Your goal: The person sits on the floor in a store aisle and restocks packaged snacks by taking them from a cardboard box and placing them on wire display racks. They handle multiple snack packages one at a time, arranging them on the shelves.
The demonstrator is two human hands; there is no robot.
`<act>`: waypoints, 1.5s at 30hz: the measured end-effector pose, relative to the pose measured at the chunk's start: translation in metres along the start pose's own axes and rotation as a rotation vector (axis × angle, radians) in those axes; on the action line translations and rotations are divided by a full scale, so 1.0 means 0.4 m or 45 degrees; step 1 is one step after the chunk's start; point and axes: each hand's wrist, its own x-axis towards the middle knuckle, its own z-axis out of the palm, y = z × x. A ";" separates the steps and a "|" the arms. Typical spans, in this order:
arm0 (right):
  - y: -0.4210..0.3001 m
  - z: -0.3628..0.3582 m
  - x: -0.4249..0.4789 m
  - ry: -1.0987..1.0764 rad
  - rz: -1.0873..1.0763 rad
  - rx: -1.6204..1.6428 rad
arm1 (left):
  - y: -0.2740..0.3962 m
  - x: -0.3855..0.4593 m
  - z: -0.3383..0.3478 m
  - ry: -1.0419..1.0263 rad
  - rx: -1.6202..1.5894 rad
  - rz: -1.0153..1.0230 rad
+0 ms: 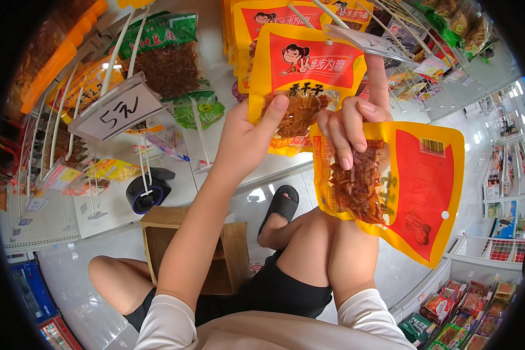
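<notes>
My left hand point(256, 127) grips the lower left of a yellow-and-red snack packet point(317, 65), its thumb across the clear window that shows brown dried tofu. The packet's top is beside a metal display hook point(330, 13) with a clear price-tag holder point(367, 41). My right hand point(354, 118) holds a second yellow-and-red packet point(424, 183) between its fingers, turned sideways with its barcode side up. One right finger points up to the tag holder, its tip hidden behind it. More packets of this kind point(245, 22) hang behind the first.
An open cardboard box point(238, 262) stands on the floor between my legs. Left are hooks with a handwritten price tag point(118, 109) and a green-topped packet point(166, 57). A black round object point(146, 192) lies on the lower shelf. Snack bins point(446, 306) stand at lower right.
</notes>
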 end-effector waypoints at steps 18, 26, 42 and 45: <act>0.033 -0.061 -0.003 0.276 0.168 -0.020 | -0.099 0.213 -0.028 0.236 0.289 0.165; 0.057 -0.058 0.010 0.568 0.038 -0.289 | -0.102 0.264 -0.048 0.136 0.168 -0.058; 0.019 -0.133 -0.036 1.416 0.062 -0.801 | 0.087 0.023 0.060 -0.019 0.482 0.327; 0.018 -0.117 -0.032 1.411 -0.006 -0.842 | 0.116 0.004 0.053 -0.095 0.538 0.395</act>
